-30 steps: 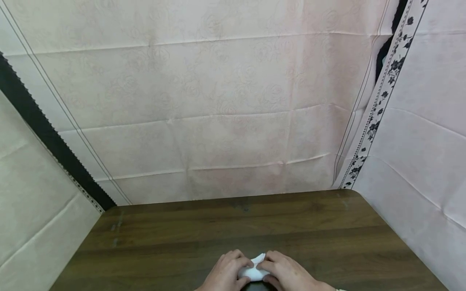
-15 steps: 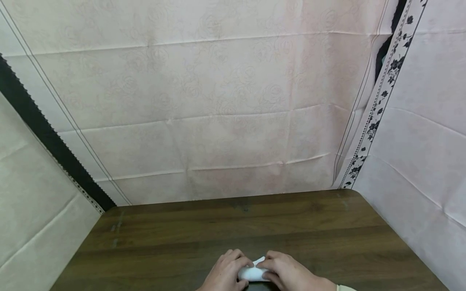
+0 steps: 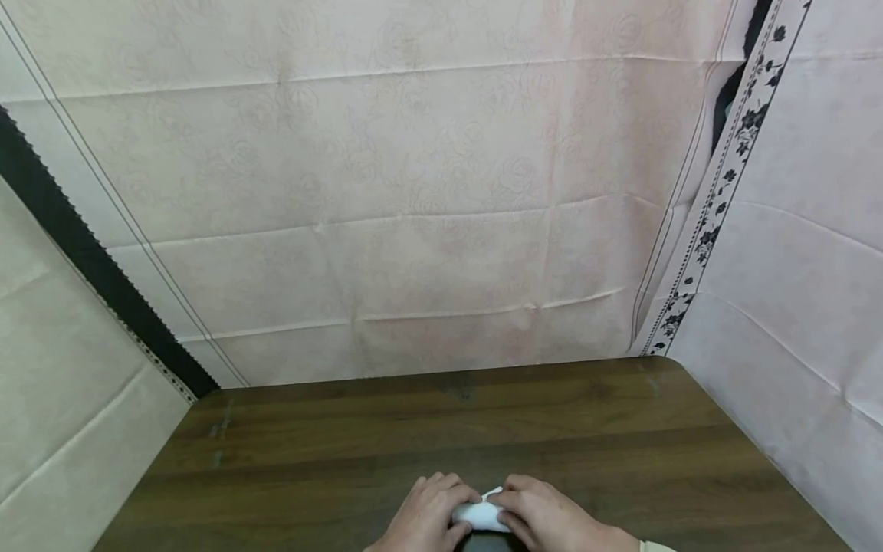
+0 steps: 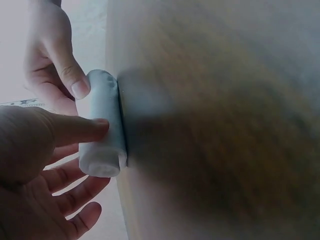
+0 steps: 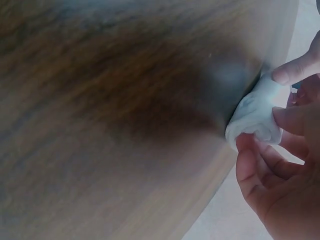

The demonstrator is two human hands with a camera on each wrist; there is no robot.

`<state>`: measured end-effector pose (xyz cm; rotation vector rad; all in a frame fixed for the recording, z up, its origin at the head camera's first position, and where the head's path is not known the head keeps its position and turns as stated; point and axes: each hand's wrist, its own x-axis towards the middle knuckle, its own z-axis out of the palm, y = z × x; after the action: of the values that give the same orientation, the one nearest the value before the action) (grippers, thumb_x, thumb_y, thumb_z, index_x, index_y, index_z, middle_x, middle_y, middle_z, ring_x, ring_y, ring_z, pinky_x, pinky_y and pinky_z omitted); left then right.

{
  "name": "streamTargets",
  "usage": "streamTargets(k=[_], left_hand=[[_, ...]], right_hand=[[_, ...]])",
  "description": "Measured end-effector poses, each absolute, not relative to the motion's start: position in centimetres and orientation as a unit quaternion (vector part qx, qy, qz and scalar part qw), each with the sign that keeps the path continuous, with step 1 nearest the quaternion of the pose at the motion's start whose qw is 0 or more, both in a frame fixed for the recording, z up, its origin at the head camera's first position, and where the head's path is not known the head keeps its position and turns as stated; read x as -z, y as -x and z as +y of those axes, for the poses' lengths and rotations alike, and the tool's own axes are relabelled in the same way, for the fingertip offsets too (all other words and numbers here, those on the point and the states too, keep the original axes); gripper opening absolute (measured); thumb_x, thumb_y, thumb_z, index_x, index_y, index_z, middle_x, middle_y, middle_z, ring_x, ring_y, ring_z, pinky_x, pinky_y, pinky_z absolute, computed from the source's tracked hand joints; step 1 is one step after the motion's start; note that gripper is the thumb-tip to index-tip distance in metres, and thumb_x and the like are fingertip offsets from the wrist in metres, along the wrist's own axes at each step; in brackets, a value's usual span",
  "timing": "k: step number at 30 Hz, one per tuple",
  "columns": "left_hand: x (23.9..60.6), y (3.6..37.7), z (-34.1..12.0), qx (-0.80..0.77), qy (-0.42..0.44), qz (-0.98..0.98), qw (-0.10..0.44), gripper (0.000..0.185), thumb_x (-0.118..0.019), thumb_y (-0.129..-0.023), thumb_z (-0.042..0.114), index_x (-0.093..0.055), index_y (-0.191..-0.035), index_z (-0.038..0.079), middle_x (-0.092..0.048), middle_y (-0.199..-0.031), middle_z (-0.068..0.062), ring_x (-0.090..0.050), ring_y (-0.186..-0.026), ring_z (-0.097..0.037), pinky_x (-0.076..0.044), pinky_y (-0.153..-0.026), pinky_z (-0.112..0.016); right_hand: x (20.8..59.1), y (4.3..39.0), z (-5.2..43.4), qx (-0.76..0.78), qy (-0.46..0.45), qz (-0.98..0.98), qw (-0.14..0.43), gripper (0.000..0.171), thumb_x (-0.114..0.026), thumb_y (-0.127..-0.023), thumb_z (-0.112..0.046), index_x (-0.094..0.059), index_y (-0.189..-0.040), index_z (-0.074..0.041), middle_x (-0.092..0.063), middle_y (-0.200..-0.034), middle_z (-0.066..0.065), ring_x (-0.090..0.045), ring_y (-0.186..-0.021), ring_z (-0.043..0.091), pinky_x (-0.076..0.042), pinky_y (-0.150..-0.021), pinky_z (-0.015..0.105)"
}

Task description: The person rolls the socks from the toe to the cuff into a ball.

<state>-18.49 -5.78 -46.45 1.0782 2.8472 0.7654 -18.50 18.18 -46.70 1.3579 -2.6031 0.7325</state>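
Observation:
A small white rolled cloth [image 3: 481, 516] lies at the near edge of the dark wooden table [image 3: 441, 429], and both hands hold it. My left hand [image 3: 429, 512] grips its left end; in the left wrist view the thumb of the left hand [image 4: 75, 129] presses on the roll [image 4: 102, 125], with the fingers curled below it. My right hand [image 3: 541, 515] pinches the right end. In the right wrist view the right hand's fingers [image 5: 260, 150] wrap the crumpled end of the roll [image 5: 254, 112]. The underside of the roll is hidden.
Pale pink fabric sheets [image 3: 414, 215] hang as walls behind and to both sides of the table. A black strip [image 3: 83, 253] runs down the left, and a floral band [image 3: 710, 222] down the right.
The cloth's upturned corner between the hands has shrunk and the roll looks tighter. Both hands stay at the near edge, hardly shifted.

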Motion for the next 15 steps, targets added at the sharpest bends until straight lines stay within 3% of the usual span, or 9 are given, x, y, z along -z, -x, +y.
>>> streamTargets(k=[7,15], left_hand=[[46.31,18.65,-5.91,-0.240,-0.350,0.905,0.007,0.021,-0.076,-0.091,0.019,-0.073,-0.111,0.021,-0.062,-0.102,0.016,-0.054,-0.088,-0.002,-0.035,-0.070,-0.022],[46.21,18.88,-6.02,-0.248,-0.345,0.905,0.030,0.021,-0.072,-0.094,0.020,-0.074,-0.115,0.021,-0.062,-0.099,0.017,-0.053,-0.086,-0.001,-0.033,-0.069,-0.023]], right_hand=[[46.76,18.10,17.93,-0.214,-0.446,-0.862,0.114,0.020,-0.072,-0.095,-0.018,-0.072,-0.114,-0.010,-0.058,-0.102,-0.005,-0.052,-0.086,0.002,-0.045,-0.067,0.015],[47.00,17.97,17.74,-0.208,-0.436,-0.866,0.131,0.038,-0.087,-0.081,-0.019,-0.068,-0.113,-0.014,-0.054,-0.100,-0.008,-0.048,-0.084,0.000,-0.045,-0.066,0.017]])
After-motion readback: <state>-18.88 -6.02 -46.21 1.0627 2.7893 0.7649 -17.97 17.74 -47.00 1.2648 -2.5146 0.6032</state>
